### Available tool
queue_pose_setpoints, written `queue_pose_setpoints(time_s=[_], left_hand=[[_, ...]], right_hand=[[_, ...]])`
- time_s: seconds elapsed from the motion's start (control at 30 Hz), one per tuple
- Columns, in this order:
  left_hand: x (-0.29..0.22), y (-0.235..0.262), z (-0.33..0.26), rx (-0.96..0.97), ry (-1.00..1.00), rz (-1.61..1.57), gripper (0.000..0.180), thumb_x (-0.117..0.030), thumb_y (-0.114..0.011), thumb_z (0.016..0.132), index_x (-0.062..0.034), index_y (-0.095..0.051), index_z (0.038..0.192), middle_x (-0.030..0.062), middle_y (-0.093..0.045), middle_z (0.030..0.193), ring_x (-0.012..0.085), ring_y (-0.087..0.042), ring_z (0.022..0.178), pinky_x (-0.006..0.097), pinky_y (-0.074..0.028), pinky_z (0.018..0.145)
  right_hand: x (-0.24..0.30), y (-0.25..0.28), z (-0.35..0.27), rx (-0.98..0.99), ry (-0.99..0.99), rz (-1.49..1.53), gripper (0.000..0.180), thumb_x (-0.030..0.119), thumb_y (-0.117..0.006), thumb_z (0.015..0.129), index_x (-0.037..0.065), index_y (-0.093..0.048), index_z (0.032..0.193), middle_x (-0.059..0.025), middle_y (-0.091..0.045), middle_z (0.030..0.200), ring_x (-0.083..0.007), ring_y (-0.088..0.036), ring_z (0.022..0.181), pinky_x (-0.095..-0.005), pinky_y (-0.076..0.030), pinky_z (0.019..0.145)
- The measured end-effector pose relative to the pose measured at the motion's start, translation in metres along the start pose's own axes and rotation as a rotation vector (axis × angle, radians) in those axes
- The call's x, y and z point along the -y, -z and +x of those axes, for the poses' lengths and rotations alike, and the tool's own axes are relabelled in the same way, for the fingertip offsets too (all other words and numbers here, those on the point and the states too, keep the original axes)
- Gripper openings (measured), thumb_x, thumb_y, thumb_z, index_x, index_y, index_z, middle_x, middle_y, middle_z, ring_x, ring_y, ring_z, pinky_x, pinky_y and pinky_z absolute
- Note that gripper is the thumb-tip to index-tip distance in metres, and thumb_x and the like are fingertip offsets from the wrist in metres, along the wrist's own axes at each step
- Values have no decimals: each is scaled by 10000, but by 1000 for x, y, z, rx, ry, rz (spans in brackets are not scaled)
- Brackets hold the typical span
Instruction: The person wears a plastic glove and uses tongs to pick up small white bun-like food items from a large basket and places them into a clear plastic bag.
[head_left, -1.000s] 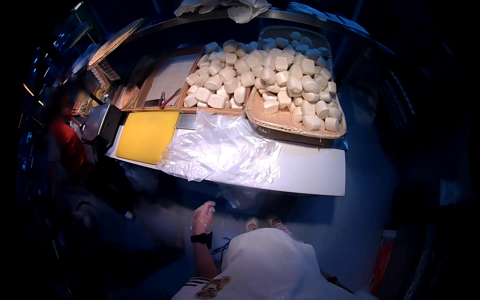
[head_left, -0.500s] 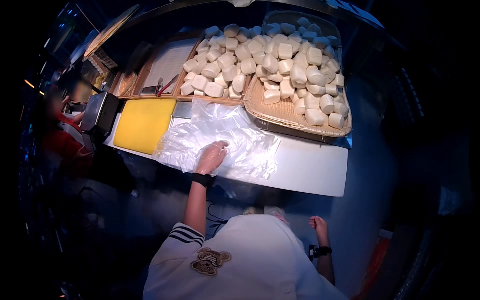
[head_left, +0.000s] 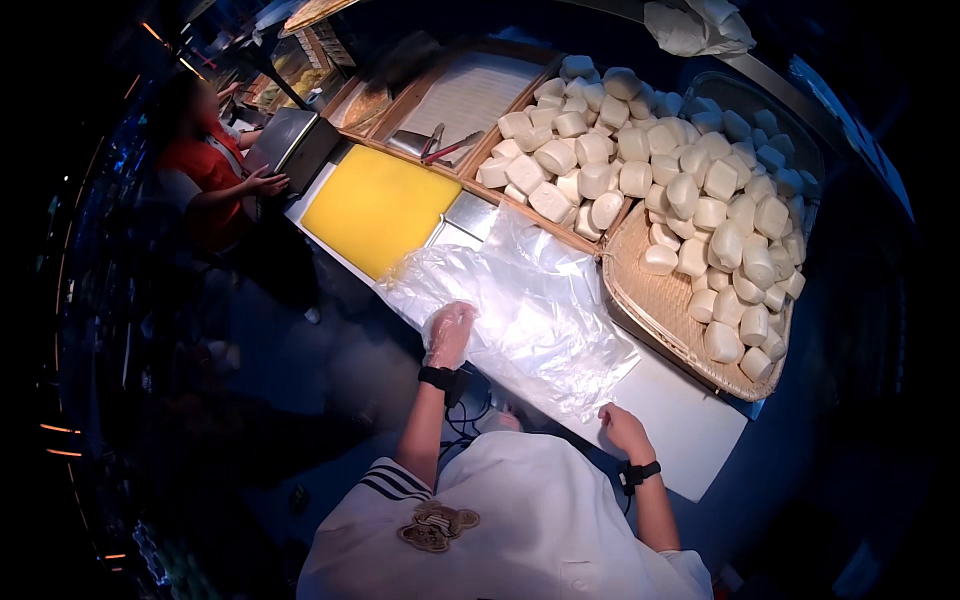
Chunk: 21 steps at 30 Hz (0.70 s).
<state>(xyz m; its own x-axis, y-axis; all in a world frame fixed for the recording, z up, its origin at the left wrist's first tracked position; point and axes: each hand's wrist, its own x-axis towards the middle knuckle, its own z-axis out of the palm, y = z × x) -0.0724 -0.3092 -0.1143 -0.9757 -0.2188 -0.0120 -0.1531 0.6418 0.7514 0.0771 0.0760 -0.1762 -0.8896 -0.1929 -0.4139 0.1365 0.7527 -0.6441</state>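
Note:
A crumpled clear plastic sheet (head_left: 540, 310) is spread over the white counter. My left hand (head_left: 451, 335), in a thin clear glove, has its fingers curled onto the sheet's left near edge. My right hand (head_left: 625, 431) looks bare and is closed at the sheet's near right corner, at the counter's front edge. Whether any plastic is pinched in it is hidden. Both wrists wear black bands. Beyond the sheet, white buns (head_left: 708, 213) lie heaped over a wooden compartment and a woven tray (head_left: 640, 272).
A yellow board (head_left: 378, 207) lies left of the sheet, next to a metal plate (head_left: 470, 215). Red-handled tongs (head_left: 452, 147) rest in a wooden tray behind. At the far left, a person in a red vest (head_left: 210, 165) has hands at a dark box-shaped device (head_left: 292, 150).
The view has swung left and tilted. My right hand has come up from my side to the sheet's near corner. My left hand now lies closer to the sheet's left near edge.

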Motion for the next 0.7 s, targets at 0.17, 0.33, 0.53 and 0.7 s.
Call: queue_pose_setpoints(time_s=[0.17,0.33,0.53,0.7], left_hand=[[-5,55,187,-174,-189,110,282,-186,-649,811,10,-652,1014,198,-673,1015,312,-649,978,372,-500,868],[2,36,355,-168,-136,566,730,-354,-771,711,-20,-480,1290,206,-620,1066,373,-589,1028,454,-466,888],[35,24,453,117,0,798,425,-430,-724,697,-138,-675,1002,111,-693,996,295,-659,952,416,-511,819],[67,24,474,76,-131,790,401,-453,-680,767,-93,-693,943,129,-695,880,289,-671,856,425,-500,738]], right_hand=[[19,25,18,-43,-66,-235,131,82,-508,817,100,-598,910,-158,-657,882,-359,-640,827,-462,-499,730],[101,45,72,-261,123,-242,141,20,-552,780,80,-598,899,-108,-620,847,-307,-639,805,-406,-518,692],[182,53,98,-682,80,-116,145,-42,-585,735,65,-606,831,-93,-576,763,-301,-617,706,-391,-504,611],[209,41,123,-681,103,-62,149,-52,-575,742,65,-614,826,-88,-584,755,-299,-616,684,-383,-502,596]])
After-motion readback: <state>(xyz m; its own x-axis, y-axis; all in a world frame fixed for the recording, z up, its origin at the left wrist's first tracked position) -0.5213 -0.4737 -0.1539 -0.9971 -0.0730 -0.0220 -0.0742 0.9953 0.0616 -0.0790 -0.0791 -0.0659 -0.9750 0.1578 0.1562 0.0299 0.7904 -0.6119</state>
